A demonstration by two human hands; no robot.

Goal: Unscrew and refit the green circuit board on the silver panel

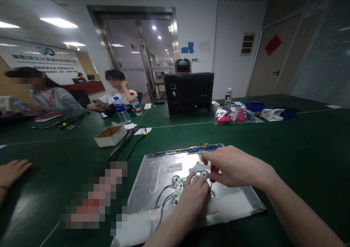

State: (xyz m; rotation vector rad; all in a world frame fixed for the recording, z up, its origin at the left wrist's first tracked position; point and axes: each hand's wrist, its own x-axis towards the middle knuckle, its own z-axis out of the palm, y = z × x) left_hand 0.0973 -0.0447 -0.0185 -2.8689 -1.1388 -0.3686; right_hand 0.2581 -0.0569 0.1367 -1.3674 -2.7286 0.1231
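Observation:
A metal-backed display panel (144,181) lies on the table in front of me, with a blue circuit strip (188,150) along its far edge. On its middle sits a small green circuit board (179,185) with black cables (163,190) running from its left side. My left hand (196,192) rests on the board, fingers bent and gripping its near part; the fingertips are partly hidden. Above the board's right end, my right hand (229,165) is closed around a red and black screwdriver (214,168). Its shaft points down toward the panel; the tip is hidden.
An open cardboard box (109,137) and black cables (123,145) lie left of the panel. Behind stand a black monitor casing (188,94), bottles (121,110) and a plastic bag with red items (232,116). Another person's hand (15,172) rests at the left; other people sit beyond.

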